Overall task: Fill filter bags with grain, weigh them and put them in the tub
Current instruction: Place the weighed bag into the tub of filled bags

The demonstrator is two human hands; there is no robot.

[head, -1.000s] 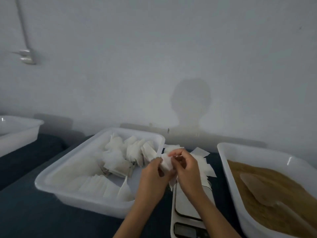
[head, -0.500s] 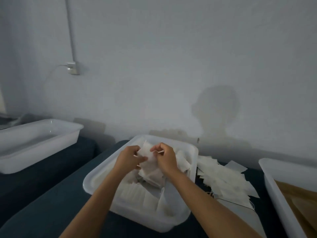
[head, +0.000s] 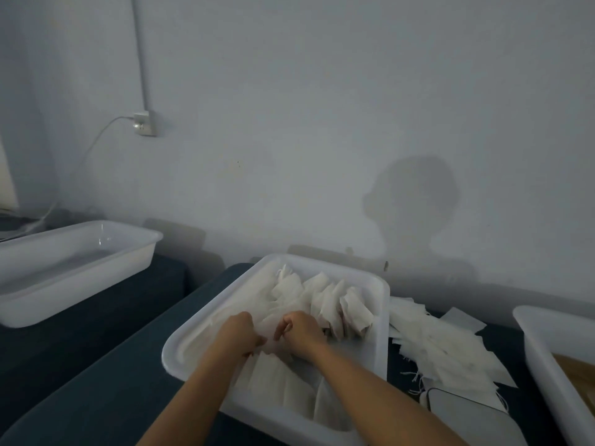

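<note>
We count three white tubs: the middle tub [head: 383, 296] holding filled filter bags [head: 335, 299], an empty-looking tub [head: 80, 268] well apart at the left, and a grain tub [head: 547, 355] cut off by the right edge, a strip of brown grain [head: 576, 371] showing inside. A loose pile of flat bags [head: 444, 342] lies on the dark table [head: 106, 391] between the middle and grain tubs, and a corner of the scale [head: 463, 410] peeks out just below the pile.

Both our hands are down inside the middle tub, close together. The left hand [head: 238, 333] has its fingers curled, and the right hand [head: 302, 331] likewise; they seem to pinch a bag between them, but we cannot tell what exactly they grasp, as it blends with the white bags under them.

The bags crowd the tub's far right corner and near edge; its left inner side shows bare floor. Dark table runs open to the left of this tub.
</note>
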